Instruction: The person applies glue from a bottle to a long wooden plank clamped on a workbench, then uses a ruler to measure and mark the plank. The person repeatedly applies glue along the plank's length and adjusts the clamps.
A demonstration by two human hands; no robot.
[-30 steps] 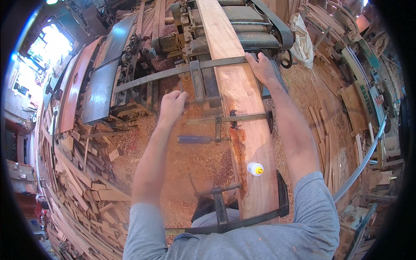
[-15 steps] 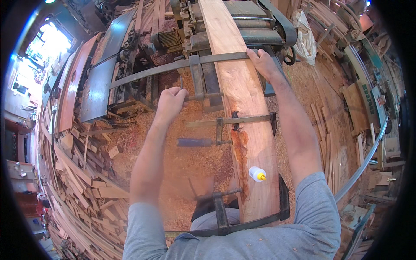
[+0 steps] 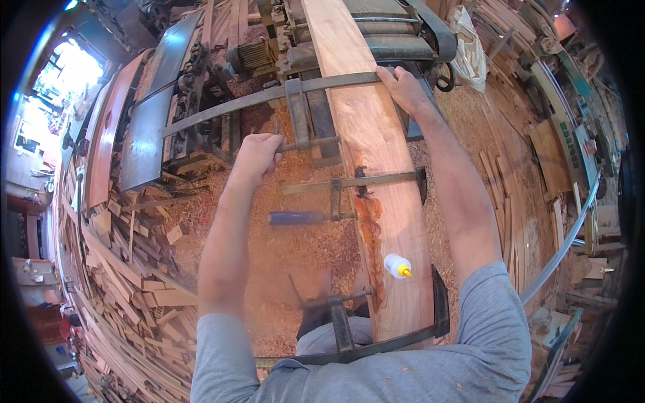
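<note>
A long wooden board runs away from me, with a dark knot and a wet-looking orange-brown stain along its left edge. Across its far part lies a large bar clamp. My left hand is closed on the handle of that clamp's screw, left of the board. At the board's right edge, my right hand grips the end of the same clamp's bar. A smaller clamp with a blue handle spans the middle, and another bar clamp the near end. A white glue bottle with a yellow tip lies on the board.
The board's far end rests on a machine with rollers. Another machine with long metal tables stands at the left. Heaps of wood offcuts lie left, shavings cover the floor, and planks lie right.
My left hand has turned at the wrist on the clamp's screw handle and shifted slightly left. My right hand keeps its hold on the bar end. The whole view has shifted a little.
</note>
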